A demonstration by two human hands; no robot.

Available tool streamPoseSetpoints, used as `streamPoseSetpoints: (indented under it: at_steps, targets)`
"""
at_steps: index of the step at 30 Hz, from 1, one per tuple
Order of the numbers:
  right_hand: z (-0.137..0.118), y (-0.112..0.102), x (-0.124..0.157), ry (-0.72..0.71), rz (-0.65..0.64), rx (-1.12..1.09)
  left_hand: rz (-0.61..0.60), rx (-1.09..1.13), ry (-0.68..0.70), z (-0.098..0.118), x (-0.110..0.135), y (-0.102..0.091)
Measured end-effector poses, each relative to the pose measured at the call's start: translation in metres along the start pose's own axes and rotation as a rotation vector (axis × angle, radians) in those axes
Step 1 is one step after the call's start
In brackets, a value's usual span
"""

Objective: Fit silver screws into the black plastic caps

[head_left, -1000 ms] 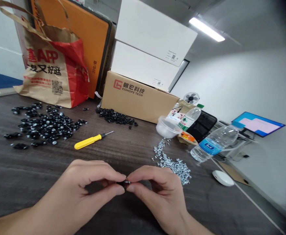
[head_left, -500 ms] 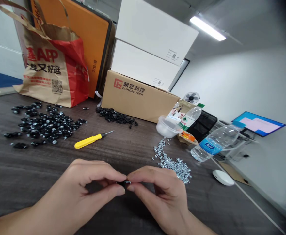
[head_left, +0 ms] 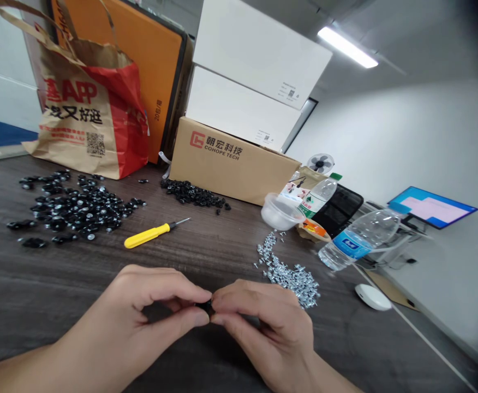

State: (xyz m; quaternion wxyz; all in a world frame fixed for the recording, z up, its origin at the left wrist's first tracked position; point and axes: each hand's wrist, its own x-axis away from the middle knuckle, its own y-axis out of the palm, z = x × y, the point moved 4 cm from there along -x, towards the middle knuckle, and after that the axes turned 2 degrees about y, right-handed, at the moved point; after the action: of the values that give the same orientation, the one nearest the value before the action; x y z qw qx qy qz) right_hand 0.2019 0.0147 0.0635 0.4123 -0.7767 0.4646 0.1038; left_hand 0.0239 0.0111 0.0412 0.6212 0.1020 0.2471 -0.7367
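Note:
Low over the dark wooden table point(head_left: 222, 251), my left hand point(head_left: 141, 316) and my right hand point(head_left: 272, 327) meet fingertip to fingertip. Both pinch a small black part point(head_left: 205, 305), which is mostly hidden between thumbs and forefingers. In the earlier frames a silver tip showed at the right hand's fingertips; now it is covered. A pile of small silver screws point(head_left: 290, 273) lies just beyond my right hand. A yellow-handled screwdriver point(head_left: 151, 234) rests on the table ahead of my left hand.
Several black parts are spread at the left point(head_left: 71, 207), with a smaller black heap point(head_left: 193, 195) by a cardboard box point(head_left: 231, 164). A paper bag point(head_left: 87, 114), white boxes point(head_left: 255, 60), a clear cup point(head_left: 280, 213), water bottles point(head_left: 357, 237) and a white mouse point(head_left: 372, 297) stand around.
My right hand's fingers have closed further over the small part, hiding the silver tip seen before. The left hand has held still.

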Motion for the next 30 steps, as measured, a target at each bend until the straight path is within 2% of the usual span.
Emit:
streamPoseSetpoints:
  at_steps: [3, 10, 13, 20, 30]
  targets:
    - [0.002, 0.0, -0.003, 0.058, 0.005, -0.05, 0.001, -0.002, 0.003, 0.0, -0.001, 0.001]
    - [0.018, 0.0, -0.005, 0.36, 0.061, -0.305, -0.001, -0.073, -0.08, -0.014, 0.005, 0.004]
    - [0.025, 0.002, -0.003, 0.443, 0.074, -0.398, 0.002, -0.084, -0.089, -0.016, 0.007, 0.003]
    - [0.026, 0.003, -0.003, 0.424, 0.043, -0.423, -0.173, 0.058, -0.089, -0.005, 0.001, 0.004]
    - [0.023, 0.003, -0.004, 0.316, -0.005, -0.281, -0.222, 0.02, -0.098, -0.004, 0.0, 0.005]
